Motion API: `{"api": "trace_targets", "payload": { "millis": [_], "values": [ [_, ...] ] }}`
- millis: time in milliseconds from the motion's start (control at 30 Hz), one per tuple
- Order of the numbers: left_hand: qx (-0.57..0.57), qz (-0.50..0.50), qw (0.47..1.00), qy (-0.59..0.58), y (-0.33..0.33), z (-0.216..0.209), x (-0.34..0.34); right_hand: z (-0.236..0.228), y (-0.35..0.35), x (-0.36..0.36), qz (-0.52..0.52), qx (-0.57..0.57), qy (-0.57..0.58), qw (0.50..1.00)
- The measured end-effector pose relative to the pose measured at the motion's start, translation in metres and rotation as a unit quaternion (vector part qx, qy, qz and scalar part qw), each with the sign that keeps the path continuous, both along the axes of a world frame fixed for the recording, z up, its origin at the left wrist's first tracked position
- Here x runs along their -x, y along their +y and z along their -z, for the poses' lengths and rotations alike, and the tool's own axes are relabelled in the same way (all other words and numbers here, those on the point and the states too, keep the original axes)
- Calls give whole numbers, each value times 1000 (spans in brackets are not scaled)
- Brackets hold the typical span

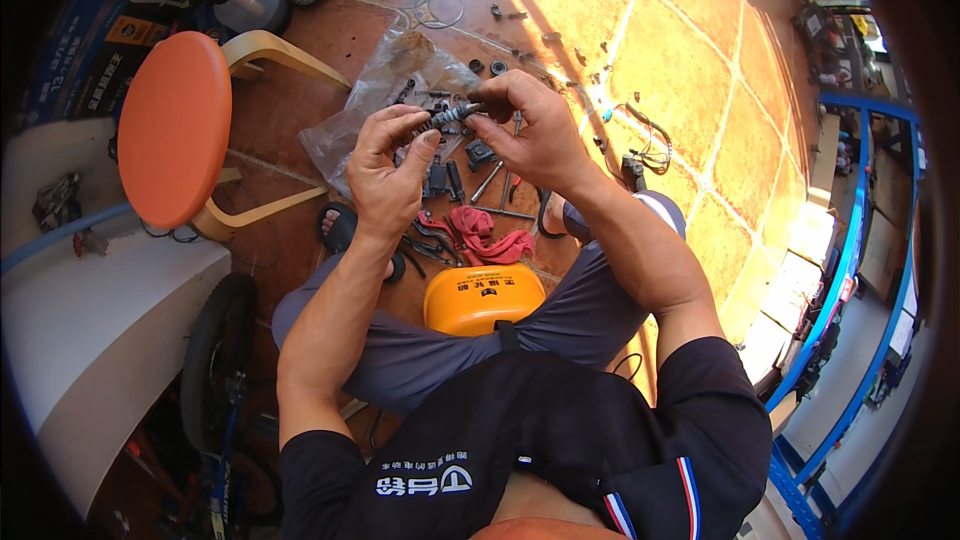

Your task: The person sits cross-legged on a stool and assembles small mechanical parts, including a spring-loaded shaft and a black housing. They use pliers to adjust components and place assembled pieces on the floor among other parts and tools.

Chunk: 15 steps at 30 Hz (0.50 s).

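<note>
Two-handed, pinching a coiled part (pixel 452 117) with left hand (pixel 388 165) and right hand (pixel 538 135) near the plastic sheet's (pixel 385 80) right edge; perhaps risking dropping it if slackening.

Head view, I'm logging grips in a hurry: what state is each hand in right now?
Left hand: closed, fingers and thumb holding the ribbed grey part near its left end.
Right hand: closed, pinching its right end.
</note>
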<state>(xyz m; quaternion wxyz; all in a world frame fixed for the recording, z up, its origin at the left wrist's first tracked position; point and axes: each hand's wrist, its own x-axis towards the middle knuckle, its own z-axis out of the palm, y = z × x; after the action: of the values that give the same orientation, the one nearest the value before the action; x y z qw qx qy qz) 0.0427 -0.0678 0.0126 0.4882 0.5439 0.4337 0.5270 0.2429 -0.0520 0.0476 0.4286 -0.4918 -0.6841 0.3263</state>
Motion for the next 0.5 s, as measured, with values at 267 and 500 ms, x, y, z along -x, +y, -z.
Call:
{"api": "trace_targets", "payload": {
  "millis": [267, 500],
  "values": [
    [-21, 20, 1000, 2, 0, -4, 3, 2, 4, -11, -21, 206, 105, 973],
    [-23, 18, 1000, 5, 0, -6, 1, 2, 8, -15, -60, 247, 158, 954]
  ]
}}
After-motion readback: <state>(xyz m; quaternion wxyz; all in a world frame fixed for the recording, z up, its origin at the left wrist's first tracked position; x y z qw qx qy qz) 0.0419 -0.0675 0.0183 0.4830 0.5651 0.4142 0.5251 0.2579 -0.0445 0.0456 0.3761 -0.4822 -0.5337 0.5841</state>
